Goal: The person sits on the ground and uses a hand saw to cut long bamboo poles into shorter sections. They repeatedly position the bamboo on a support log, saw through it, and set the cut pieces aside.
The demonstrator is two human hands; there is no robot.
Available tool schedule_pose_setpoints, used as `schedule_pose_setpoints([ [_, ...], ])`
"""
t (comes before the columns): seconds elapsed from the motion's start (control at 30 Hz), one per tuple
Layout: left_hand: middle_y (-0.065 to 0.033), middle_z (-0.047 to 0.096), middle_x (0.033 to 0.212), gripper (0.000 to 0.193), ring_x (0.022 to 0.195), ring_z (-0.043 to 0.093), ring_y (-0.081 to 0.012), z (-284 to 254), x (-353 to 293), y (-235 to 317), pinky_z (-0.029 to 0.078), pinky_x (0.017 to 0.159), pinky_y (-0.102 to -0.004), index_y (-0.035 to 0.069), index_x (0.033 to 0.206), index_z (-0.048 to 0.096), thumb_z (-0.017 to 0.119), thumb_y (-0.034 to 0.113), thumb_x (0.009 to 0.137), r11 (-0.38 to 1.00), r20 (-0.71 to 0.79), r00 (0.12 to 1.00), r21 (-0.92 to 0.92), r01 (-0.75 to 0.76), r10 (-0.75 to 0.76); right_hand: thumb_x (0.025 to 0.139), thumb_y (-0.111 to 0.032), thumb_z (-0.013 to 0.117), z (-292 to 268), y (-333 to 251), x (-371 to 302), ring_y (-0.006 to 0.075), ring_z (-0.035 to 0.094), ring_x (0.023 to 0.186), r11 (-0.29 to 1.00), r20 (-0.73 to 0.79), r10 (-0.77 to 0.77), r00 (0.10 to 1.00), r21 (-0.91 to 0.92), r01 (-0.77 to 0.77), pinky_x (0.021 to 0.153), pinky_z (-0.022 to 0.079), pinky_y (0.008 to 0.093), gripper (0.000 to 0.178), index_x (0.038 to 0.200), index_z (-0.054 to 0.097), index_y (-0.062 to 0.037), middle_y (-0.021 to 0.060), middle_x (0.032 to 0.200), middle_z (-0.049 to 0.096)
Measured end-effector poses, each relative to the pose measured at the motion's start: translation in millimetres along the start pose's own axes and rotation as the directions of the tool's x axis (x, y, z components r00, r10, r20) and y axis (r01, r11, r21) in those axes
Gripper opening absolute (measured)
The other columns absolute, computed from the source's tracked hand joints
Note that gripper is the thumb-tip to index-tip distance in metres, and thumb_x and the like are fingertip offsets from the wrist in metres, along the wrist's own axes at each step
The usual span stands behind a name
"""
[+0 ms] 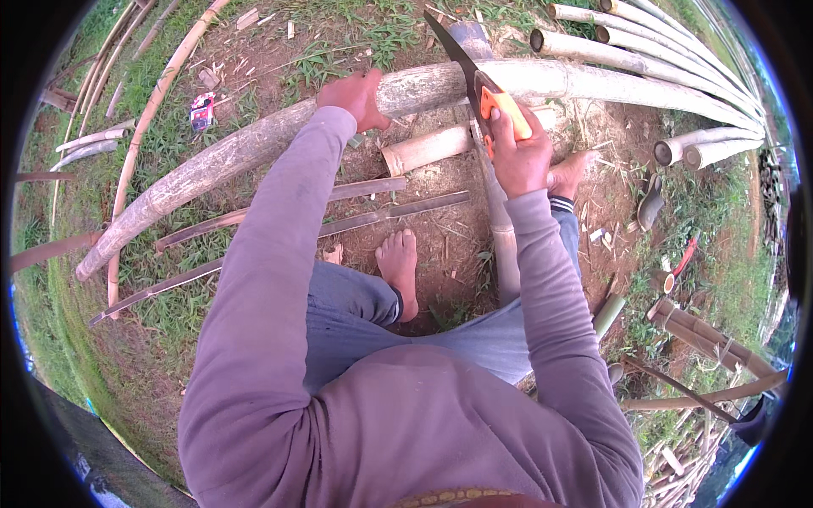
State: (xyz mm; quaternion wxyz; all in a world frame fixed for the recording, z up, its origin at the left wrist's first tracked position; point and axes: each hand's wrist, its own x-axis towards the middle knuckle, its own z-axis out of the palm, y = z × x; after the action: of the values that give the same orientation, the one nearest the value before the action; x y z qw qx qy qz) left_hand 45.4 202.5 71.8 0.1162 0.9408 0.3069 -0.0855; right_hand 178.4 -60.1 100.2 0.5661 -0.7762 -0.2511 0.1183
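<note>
A long, thick bamboo pole point(203, 173) runs across in front of me, from the lower left to the far right. My left hand point(354, 97) is closed over the top of it, left of the middle. In my right hand point(521, 152) is a hand saw point(508, 108) with an orange handle, my fingers wrapped round the grip. Its dark blade lies across the pole and points up and away to the left. Whether the teeth have cut into the bamboo cannot be made out. Under the pole, near the saw, lies a short bamboo piece point(430, 148).
Several bamboo poles point(627, 61) lie stacked at the far right. Split bamboo strips point(356, 222) rest by my bare feet. A bamboo length point(501, 245) stretches from under the saw toward me. A dark shoe point(650, 203) and a red-handled tool point(684, 256) lie on the right.
</note>
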Motion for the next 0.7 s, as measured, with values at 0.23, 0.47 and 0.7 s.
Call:
schedule_pose_setpoints([
  [0.23,-0.0176,0.073,0.128,0.086,0.114,0.075,-0.0406,7.8,3.1,-7.7,0.060,0.099,-0.0530,0.012,0.141,0.056,0.094,0.050,0.074,1.000,-0.024,1.000,-0.013,0.005,-0.005,0.107,-0.010,0.069,-96.4,16.4,-163.6,0.0243,0.072,0.122,0.987,-0.022,-0.160,0.987,0.004,0.160,0.107,0.056,0.0365,0.039,0.140,0.063,0.0103,0.0205,0.134,0.073],
  [0.47,-0.0175,0.073,0.126,0.085,0.112,0.075,-0.0402,-2.3,12.3,-0.6,0.060,0.098,-0.0523,0.013,0.140,0.056,0.095,0.049,0.074,1.000,0.011,1.000,-0.025,-0.016,0.016,0.106,-0.023,0.075,24.0,-10.7,52.7,0.0123,0.071,0.082,0.995,-0.015,-0.061,0.998,-0.078,0.060,0.074,0.057,0.0298,0.037,0.129,0.072,0.0056,0.0086,0.093,0.079],
  [0.7,-0.0176,0.075,0.122,0.080,0.109,0.077,-0.0393,3.7,5.2,-12.1,0.063,0.096,-0.0503,0.010,0.134,0.060,0.095,0.051,0.076,1.000,0.006,1.000,-0.022,0.002,-0.002,0.108,-0.019,0.071,-98.6,35.7,-176.3,0.0215,0.073,0.113,0.993,-0.037,-0.098,0.994,0.057,0.100,0.098,0.059,0.0316,0.045,0.142,0.062,0.0090,0.0179,0.131,0.074],
])
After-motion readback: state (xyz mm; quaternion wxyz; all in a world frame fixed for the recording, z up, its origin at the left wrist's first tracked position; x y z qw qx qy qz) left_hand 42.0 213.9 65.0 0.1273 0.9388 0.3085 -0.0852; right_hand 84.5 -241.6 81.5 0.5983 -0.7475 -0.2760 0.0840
